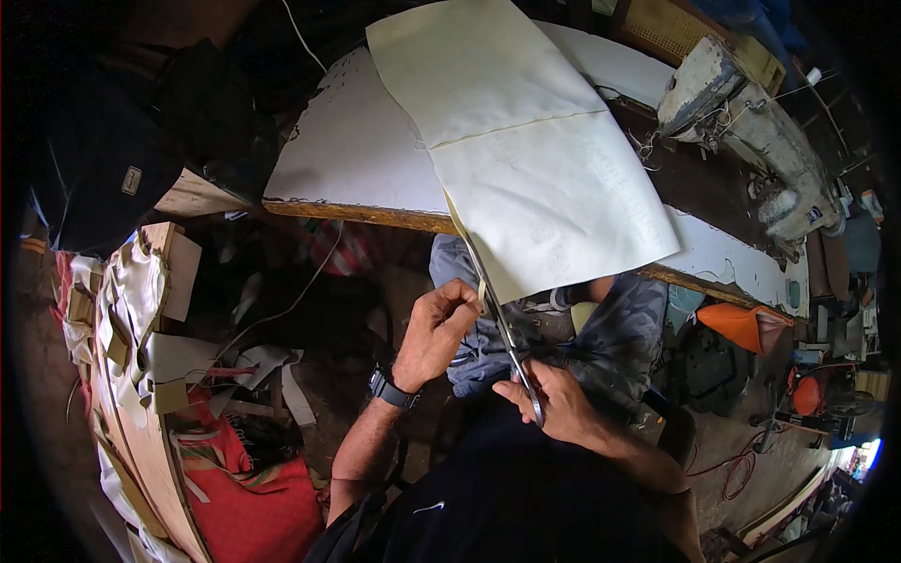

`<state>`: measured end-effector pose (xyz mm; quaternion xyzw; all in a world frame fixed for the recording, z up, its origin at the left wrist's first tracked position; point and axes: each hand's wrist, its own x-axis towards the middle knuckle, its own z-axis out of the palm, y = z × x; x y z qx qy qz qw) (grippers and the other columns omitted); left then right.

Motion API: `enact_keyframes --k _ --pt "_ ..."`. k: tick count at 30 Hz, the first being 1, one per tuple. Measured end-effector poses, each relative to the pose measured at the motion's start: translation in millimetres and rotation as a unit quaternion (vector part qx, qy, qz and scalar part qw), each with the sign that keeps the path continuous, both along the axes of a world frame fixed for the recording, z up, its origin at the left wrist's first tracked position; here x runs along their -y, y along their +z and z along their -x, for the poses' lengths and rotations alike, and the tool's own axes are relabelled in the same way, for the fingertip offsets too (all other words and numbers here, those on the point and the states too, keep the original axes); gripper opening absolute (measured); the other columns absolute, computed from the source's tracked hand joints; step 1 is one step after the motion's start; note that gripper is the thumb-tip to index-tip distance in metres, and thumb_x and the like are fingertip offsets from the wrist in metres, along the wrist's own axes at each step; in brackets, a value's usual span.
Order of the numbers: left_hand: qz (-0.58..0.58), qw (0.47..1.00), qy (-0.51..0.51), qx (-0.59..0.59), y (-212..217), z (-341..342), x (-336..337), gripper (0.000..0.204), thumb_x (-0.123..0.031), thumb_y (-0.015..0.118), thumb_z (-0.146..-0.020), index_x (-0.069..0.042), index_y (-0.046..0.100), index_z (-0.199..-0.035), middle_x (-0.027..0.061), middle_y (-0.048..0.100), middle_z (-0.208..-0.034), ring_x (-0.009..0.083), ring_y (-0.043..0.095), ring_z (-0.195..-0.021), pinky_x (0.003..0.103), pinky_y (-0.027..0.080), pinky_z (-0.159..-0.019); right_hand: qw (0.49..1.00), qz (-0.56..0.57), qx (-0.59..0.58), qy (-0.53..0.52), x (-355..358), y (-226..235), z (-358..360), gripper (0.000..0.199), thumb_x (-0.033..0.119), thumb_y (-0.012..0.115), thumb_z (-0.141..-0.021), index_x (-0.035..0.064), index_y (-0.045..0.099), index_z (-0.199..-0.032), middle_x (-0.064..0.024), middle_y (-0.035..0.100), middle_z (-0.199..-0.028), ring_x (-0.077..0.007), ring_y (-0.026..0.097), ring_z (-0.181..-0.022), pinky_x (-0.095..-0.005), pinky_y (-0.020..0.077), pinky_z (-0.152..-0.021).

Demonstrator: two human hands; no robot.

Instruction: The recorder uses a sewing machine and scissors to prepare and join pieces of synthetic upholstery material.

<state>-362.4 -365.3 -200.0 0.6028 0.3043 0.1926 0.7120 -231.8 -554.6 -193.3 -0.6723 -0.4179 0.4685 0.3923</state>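
While fingers of the right hand [563, 405] grasp metal shears [510, 345], those of the left hand [434, 326] pinch a narrow strip [482, 289] beside an off-white sheet [554, 197] overhanging the near edge of the surface [361, 141].

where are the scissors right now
In the head view, the scissors are just right of centre, handles in the right hand, blades at the cream sheet's lower left edge, beside the left hand.

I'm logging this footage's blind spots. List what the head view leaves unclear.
All in the head view:
Right hand: how its fingers sit in the scissors, hidden by the hand itself.
Pale sheet: its marks, too faint to read.
Camouflage trousers: partly covered by the sheet.
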Motion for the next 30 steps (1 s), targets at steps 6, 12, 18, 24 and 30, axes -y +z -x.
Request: enact_keyframes --k 6,12,18,24,30 --pt "-0.009 1.0 0.0 -0.006 0 4 1 0.013 -0.009 0.061 -0.101 0.0 0.06 -0.091 -0.0059 0.049 -0.075 0.0035 0.043 -0.07 0.024 0.037 -0.062 0.999 -0.01 -0.003 0.034 0 -4 -2 0.045 0.043 0.073 -0.099 0.0036 0.054 -0.091 -0.0038 0.058 -0.068 -0.0115 0.062 -0.057 -0.0272 0.0494 -0.052" --pt "-0.005 1.0 0.0 -0.015 -1 6 -1 0.014 -0.01 0.062 -0.101 -0.001 0.059 -0.091 -0.0066 0.048 -0.075 0.0032 0.042 -0.07 0.024 0.036 -0.062 0.999 -0.036 0.004 0.029 -10 -8 -2 0.046 0.045 0.072 -0.1 0.0035 0.054 -0.091 -0.0041 0.058 -0.069 -0.0115 0.061 -0.056 -0.0284 0.0497 -0.052" --pt "0.001 1.0 -0.003 -0.001 -4 10 -2 0.012 -0.008 0.062 -0.1 -0.001 0.06 -0.092 -0.0067 0.051 -0.079 0.0026 0.043 -0.073 0.023 0.036 -0.064 0.998 0.016 -0.06 0.014 -11 7 2 0.041 0.04 0.073 -0.101 0.0037 0.056 -0.091 -0.0021 0.056 -0.064 -0.0111 0.06 -0.054 -0.0278 0.0481 -0.051" --pt "0.005 1.0 -0.007 0.003 -3 17 1 0.01 -0.006 0.062 -0.099 0.0 0.059 -0.092 -0.0059 0.053 -0.082 0.0029 0.044 -0.076 0.023 0.038 -0.067 0.998 0.006 -0.07 -0.003 -15 9 4 0.039 0.037 0.075 -0.1 0.0031 0.057 -0.091 -0.0021 0.057 -0.063 -0.0103 0.059 -0.053 -0.027 0.0475 -0.05" --pt "0.017 1.0 -0.002 -0.002 0 20 6 0.009 -0.005 0.061 -0.1 0.0 0.059 -0.092 -0.0053 0.053 -0.082 0.0041 0.046 -0.077 0.024 0.039 -0.067 0.998 -0.056 -0.001 0.002 -34 2 -3 0.042 0.04 0.074 -0.1 0.0019 0.057 -0.091 -0.0025 0.058 -0.062 -0.0109 0.06 -0.053 -0.0273 0.0473 -0.049"
